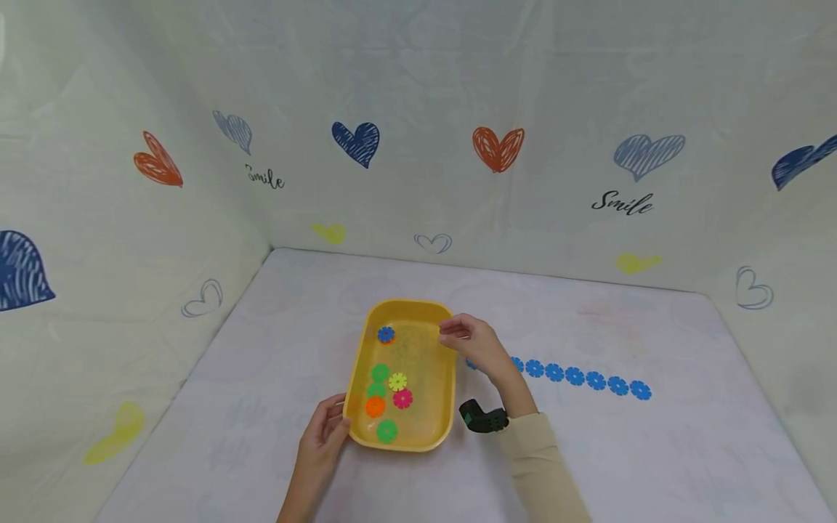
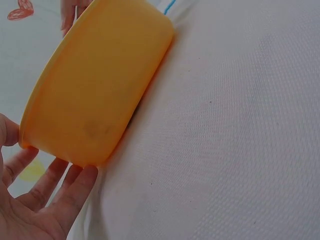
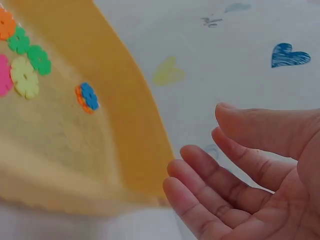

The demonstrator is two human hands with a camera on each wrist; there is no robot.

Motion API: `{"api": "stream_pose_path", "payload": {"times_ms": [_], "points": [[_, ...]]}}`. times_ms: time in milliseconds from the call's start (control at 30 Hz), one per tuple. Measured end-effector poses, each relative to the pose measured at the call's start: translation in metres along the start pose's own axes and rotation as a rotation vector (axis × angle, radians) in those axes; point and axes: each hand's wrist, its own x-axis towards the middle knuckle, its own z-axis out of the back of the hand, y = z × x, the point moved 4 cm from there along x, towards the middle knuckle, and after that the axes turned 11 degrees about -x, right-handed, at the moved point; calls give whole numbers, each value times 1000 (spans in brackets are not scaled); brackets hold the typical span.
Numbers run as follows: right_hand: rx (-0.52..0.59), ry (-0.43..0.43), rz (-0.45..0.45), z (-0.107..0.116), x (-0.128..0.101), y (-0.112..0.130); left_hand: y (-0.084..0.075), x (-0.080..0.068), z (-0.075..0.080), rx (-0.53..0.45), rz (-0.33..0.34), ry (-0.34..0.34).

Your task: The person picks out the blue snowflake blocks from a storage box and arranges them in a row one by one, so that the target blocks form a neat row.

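1. A yellow tray (image 1: 445, 407), a smooth plastic rectangle with rounded corners and a raised rim, sits near the middle of the white cloth-covered table (image 1: 654, 450).
2. Inside it lie flat, notched plastic discs shaped like flowers: a blue disc (image 1: 386, 334) stacked on an orange one at the far end, and toward the near end two green discs (image 1: 378, 380), a pale yellow disc (image 1: 397, 381), a pink disc (image 1: 402, 398), an orange disc (image 1: 375, 406) and another green disc (image 1: 386, 431).
3. The left hand (image 1: 323, 434) rests against the tray's near left corner, fingers straight and spread, gripping nothing.
4. The right hand (image 1: 472, 343) hovers at the far right rim, loosely cupped and empty.
5. A row of blue discs (image 1: 575, 376) lies flat on the cloth to the right of the tray.
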Motion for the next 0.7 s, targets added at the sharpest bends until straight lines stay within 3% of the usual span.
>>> {"api": "stream_pose_path", "payload": {"times_ms": [300,567,700], "points": [[3,109,7,-34,16,9,3,2,0,18,-1,-10],[-20,208,80,-55,26,18,3,2,1,24,-9,-14],[-39,269,55,-65,31,19,4,2,2,14,-21,-10]]}}
